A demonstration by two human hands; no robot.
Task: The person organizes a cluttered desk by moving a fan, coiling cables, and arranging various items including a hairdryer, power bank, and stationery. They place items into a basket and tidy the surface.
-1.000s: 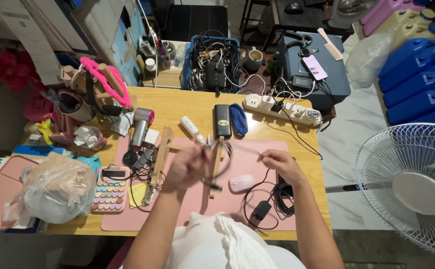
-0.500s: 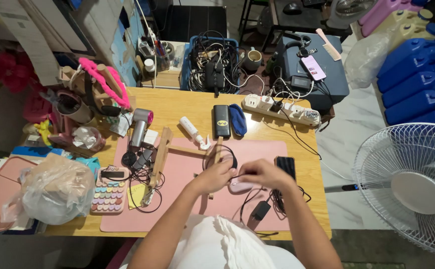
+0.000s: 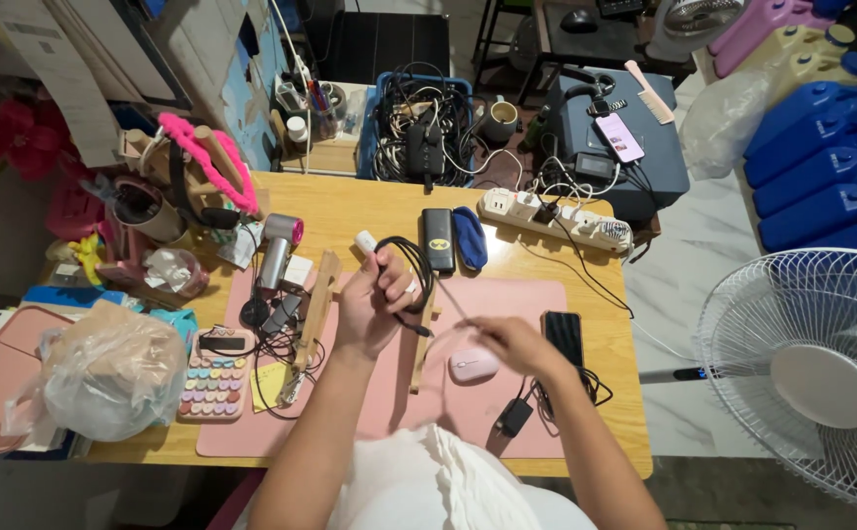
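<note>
My left hand [image 3: 369, 304] is raised over the pink desk mat [image 3: 517, 294] and grips a coiled black cable [image 3: 415, 267], whose loops hang over its fingers. My right hand [image 3: 509, 342] sits lower and to the right, pinching a thin straight stretch of the same cable. A pink mouse [image 3: 473, 366] lies just below my right hand, and a black phone [image 3: 564, 337] lies to its right. A wooden stand [image 3: 316, 306] stands left of my left hand.
A black power bank [image 3: 438, 238], a blue pouch [image 3: 469, 236] and a white power strip [image 3: 556, 216] lie at the table's far side. A pastel calculator [image 3: 216, 378], a hair dryer [image 3: 276, 247] and a plastic bag [image 3: 109, 368] crowd the left. A standing fan [image 3: 821, 373] is at right.
My left hand has lifted away from the mat with the coiled cable toward the far side. My right hand has drawn apart from it, stretching a length of cable between them.
</note>
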